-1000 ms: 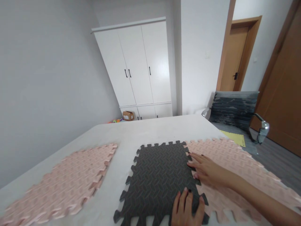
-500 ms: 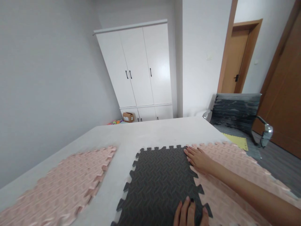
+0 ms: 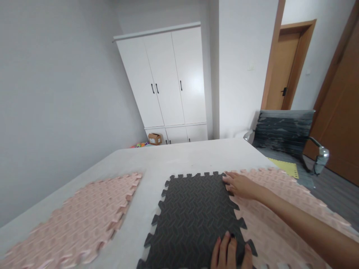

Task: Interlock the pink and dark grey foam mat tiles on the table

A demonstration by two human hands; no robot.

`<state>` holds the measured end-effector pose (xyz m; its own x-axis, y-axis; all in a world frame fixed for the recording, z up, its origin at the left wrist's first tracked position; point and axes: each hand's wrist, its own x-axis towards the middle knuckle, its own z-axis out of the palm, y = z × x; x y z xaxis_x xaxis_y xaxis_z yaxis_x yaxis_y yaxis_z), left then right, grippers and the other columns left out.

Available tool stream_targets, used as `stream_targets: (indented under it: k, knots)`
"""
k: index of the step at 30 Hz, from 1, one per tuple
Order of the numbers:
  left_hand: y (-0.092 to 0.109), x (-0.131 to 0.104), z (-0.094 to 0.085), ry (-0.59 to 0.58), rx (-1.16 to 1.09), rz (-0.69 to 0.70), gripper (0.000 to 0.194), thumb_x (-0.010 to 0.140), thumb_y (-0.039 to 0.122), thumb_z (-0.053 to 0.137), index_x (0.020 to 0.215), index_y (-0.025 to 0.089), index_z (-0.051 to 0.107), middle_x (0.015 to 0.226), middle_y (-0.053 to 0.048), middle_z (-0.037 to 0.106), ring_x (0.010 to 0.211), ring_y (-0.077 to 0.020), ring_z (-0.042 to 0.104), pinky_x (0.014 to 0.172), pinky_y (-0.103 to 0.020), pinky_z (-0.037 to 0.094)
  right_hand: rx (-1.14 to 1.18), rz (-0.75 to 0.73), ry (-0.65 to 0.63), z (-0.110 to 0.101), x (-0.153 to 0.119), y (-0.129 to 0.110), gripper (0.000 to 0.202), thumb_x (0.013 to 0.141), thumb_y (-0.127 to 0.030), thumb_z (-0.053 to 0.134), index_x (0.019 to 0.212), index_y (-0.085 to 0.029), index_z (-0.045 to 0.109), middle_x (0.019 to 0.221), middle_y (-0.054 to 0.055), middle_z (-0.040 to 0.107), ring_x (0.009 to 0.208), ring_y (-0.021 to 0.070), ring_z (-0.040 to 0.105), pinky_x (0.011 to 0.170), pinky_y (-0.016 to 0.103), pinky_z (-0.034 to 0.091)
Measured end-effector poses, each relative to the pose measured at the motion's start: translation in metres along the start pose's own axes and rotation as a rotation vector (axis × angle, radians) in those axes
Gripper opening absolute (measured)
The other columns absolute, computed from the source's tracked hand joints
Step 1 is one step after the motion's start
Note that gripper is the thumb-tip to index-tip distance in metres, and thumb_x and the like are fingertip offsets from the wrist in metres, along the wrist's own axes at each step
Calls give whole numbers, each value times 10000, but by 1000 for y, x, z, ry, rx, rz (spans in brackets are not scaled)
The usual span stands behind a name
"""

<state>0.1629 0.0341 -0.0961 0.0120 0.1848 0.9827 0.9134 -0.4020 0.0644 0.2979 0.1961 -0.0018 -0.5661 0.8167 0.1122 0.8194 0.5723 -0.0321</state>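
Observation:
A black foam mat tile (image 3: 193, 209) with a raised leaf-like pattern and toothed edges lies on the white table. Its right edge meets a pink foam mat tile (image 3: 280, 213); the far part of that seam looks joined, while teeth nearer me lie over the pink surface. At the seam's far end my right hand (image 3: 241, 185) presses down, fingers slightly bent, holding nothing. My left hand (image 3: 228, 252) rests on the near part of the black tile, fingers extended, thumb by the right edge. The frame's bottom cuts it off.
Another pink foam tile (image 3: 92, 216) lies apart at the left of the white table (image 3: 174, 157). Beyond the right edge stands a dark chair (image 3: 283, 130) with a yellow sheet (image 3: 286, 167) on its seat. A cardboard box (image 3: 155, 139) sits before a white wardrobe (image 3: 165, 82).
My right hand's fingers have bent a little more at the seam's far end. My left hand stays on the black tile. The whole view has shifted slightly.

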Motion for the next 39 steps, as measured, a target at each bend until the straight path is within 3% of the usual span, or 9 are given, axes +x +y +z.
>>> stream_targets:
  k: [3,8,15,24,30,32,34,36,39]
  knots:
    - [-7,3,-6,-133,20,135,102,755,221,662,831,289,656,728,13,704,772,-169,698,762,-309,533,31,76,40,13,-2,16,519,933,-354,316,1429,-206,358,1480,130,334,1353,267,313,1055,485,332]
    - [-8,10,-11,-56,14,81,101,784,214,627,835,294,662,720,17,704,752,-152,702,768,-286,538,19,93,51,36,-5,19,559,951,-461,206,1445,-228,327,1482,119,335,1362,303,278,1026,584,311]
    - [-9,22,-30,-287,31,153,189,784,199,654,930,318,664,839,11,730,844,-159,705,803,-277,544,170,106,-8,25,-1,26,560,930,-542,255,1397,-272,405,1468,69,370,1355,277,299,1073,579,238]
    - [-7,29,-43,-362,16,167,227,798,172,629,963,320,675,873,-5,733,878,-180,705,803,-281,556,207,82,-4,26,-7,24,566,929,-536,250,1414,-277,383,1481,67,347,1358,269,297,1081,572,222]
    - [-9,39,-60,-501,-96,139,277,828,181,589,1038,352,647,919,11,717,930,-159,687,869,-286,542,198,98,-41,28,-11,23,588,936,-550,193,1455,-295,297,1512,62,283,1389,265,231,1087,600,173]
    - [-29,51,-74,-555,-146,122,276,838,223,575,1067,365,632,946,12,705,957,-155,675,909,-305,525,206,95,-59,27,-12,24,603,933,-568,178,1457,-293,293,1519,53,268,1398,257,209,1096,590,162]
    - [-67,67,-94,-596,-136,64,297,840,301,550,1128,346,609,1046,-18,683,1035,-190,644,943,-357,506,212,99,-72,26,-11,25,618,927,-584,181,1454,-284,302,1522,49,261,1402,256,196,1103,580,159]
    - [-120,83,-118,-629,-50,-60,354,830,344,527,1177,303,583,1165,-50,638,1089,-216,611,923,-364,512,213,104,-81,25,-11,26,628,923,-588,186,1454,-274,304,1525,50,253,1404,259,190,1105,578,158]
    - [-209,95,-154,-605,183,-324,291,805,434,527,1015,260,629,1017,-48,675,963,-245,644,823,-379,535,218,103,-79,26,-12,26,634,923,-585,176,1459,-269,294,1531,51,236,1407,266,176,1104,589,151]
